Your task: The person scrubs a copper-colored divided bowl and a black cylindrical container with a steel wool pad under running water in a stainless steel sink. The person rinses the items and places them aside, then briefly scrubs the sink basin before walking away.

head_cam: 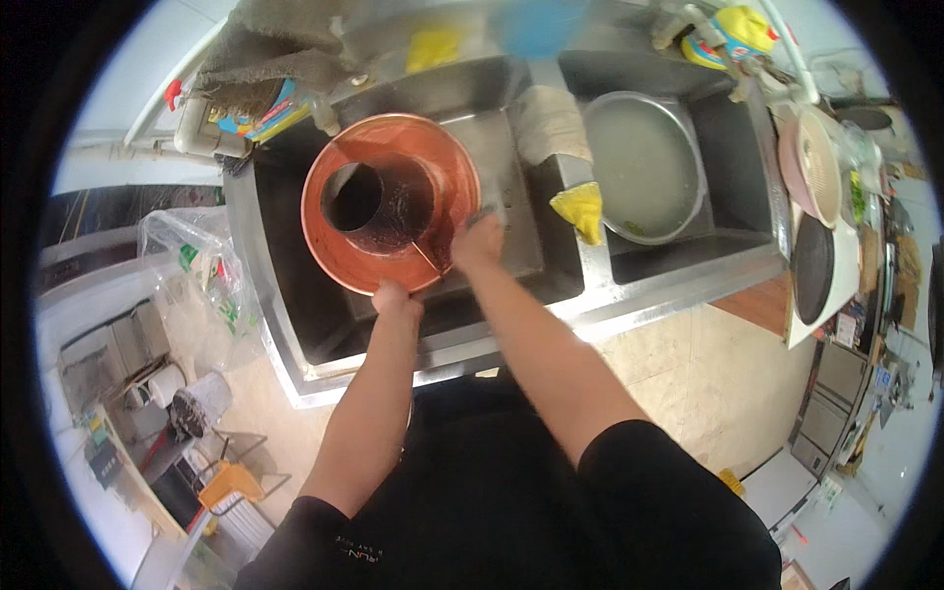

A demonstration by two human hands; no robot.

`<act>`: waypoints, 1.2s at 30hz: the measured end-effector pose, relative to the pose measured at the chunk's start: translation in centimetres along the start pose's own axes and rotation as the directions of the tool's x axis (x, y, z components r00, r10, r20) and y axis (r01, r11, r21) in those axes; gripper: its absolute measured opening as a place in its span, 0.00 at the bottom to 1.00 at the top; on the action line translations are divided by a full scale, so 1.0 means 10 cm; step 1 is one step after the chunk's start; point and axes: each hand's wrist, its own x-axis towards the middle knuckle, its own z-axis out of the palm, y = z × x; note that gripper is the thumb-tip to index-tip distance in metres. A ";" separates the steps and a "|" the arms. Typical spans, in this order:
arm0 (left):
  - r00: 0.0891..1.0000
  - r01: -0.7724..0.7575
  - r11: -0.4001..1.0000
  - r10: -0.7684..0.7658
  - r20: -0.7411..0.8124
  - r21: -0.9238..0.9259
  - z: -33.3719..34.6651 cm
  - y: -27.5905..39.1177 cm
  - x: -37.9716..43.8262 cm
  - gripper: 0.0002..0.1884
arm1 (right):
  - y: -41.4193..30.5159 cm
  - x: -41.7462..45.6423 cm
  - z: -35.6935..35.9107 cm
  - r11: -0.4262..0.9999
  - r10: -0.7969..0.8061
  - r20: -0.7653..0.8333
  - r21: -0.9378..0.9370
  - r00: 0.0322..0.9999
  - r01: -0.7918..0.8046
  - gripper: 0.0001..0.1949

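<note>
In the left basin of a steel double sink [627, 304] stands a copper-coloured round pot [324, 254] with a wide dark tube at its centre, tilted so that its inside shows. My left hand [397, 296] grips its near rim. At its right side is my right hand [479, 240], blurred; something small and grey shows at its fingers, and I cannot tell what it is or how the fingers close. Over the divider lie a pale cloth wrap [552, 125] and a yellow cloth [581, 210].
A round metal basin of cloudy water [645, 169] fills much of the right sink. Yellow detergent bottles [730, 37] and a grey towel [273, 51] are behind. A clear plastic bag [199, 273] hangs left; a pink colander [811, 162] and a dark round lid [813, 269] are right.
</note>
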 end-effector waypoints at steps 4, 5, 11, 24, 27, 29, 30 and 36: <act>0.962 0.132 0.991 -0.120 0.244 -0.034 -0.07 -0.19 0.15 0.22 | 0.23 -0.20 0.28 0.941 0.150 0.217 0.267 0.965 -0.206 0.27; 0.955 0.138 0.990 -0.143 0.260 0.039 -0.12 -0.18 0.17 0.23 | 0.27 -0.20 0.28 0.904 0.158 0.309 0.336 0.938 -0.263 0.28; 0.627 -0.769 0.611 0.666 0.403 0.186 -0.31 0.23 -0.57 0.29 | 0.66 0.18 -0.22 0.867 0.073 0.464 0.408 0.883 -0.286 0.19; 0.483 -0.675 -0.707 -0.205 0.851 0.212 0.38 0.01 -0.47 0.16 | 0.57 -0.10 -0.71 0.269 -0.160 0.619 0.777 0.769 -0.569 0.15; 0.414 -0.713 -0.676 -0.192 0.890 0.186 0.33 0.17 -0.57 0.11 | 0.56 0.05 -0.58 0.362 -0.111 0.630 0.746 0.769 -0.559 0.23; 0.391 -0.723 -0.664 -0.165 0.906 0.191 0.23 0.38 -0.62 0.09 | 0.46 0.04 -0.62 0.339 0.002 0.640 0.723 0.769 -0.602 0.25; 0.391 -0.720 -0.662 -0.140 0.910 0.208 0.23 0.51 -0.75 0.08 | 0.41 0.05 -0.63 0.433 0.059 0.566 0.728 0.823 -0.531 0.26; 0.224 -0.712 -0.679 0.020 0.974 0.178 0.29 1.07 -0.98 0.14 | 0.19 0.22 -0.39 0.707 0.024 0.262 0.678 0.965 -0.202 0.31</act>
